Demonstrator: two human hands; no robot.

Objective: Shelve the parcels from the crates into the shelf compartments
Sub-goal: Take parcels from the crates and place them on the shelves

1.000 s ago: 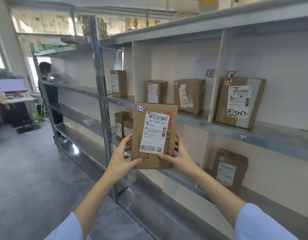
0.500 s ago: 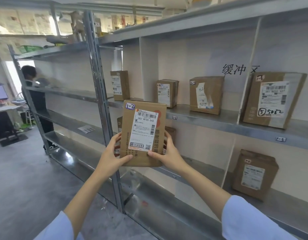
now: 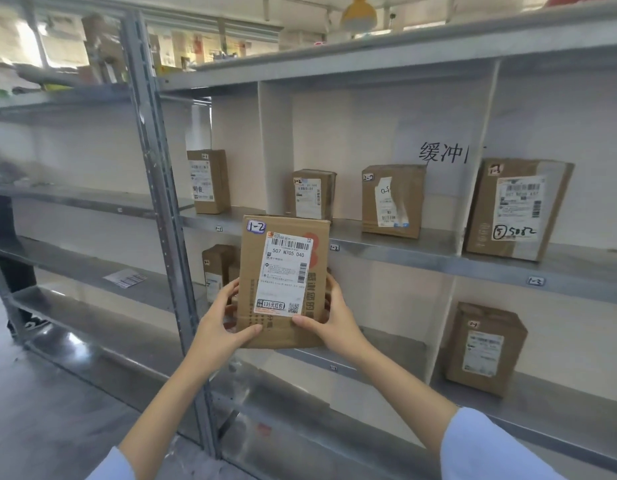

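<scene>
A brown cardboard parcel (image 3: 282, 271) with a white shipping label and a "1-2" sticker stands upright in front of the metal shelf (image 3: 386, 249). My left hand (image 3: 224, 323) grips its lower left edge, thumb on the front. My right hand (image 3: 329, 322) grips the lower right edge the same way. The parcel's top overlaps the shelf board's front lip near the "1-2" tag (image 3: 334, 248). In that compartment stand two parcels: a small one (image 3: 312, 195) and a taped one (image 3: 391, 200).
More parcels stand in other compartments: one upper left (image 3: 208, 181), a large one upper right (image 3: 516, 209), one lower right (image 3: 483, 348), one behind my left hand (image 3: 217, 268). A grey upright post (image 3: 161, 202) stands left of my hands. A person's legs (image 3: 12, 271) show far left.
The view has moved closer to the shelf and shifted right. The parcel stays in both hands and now sits nearer the middle shelf board.
</scene>
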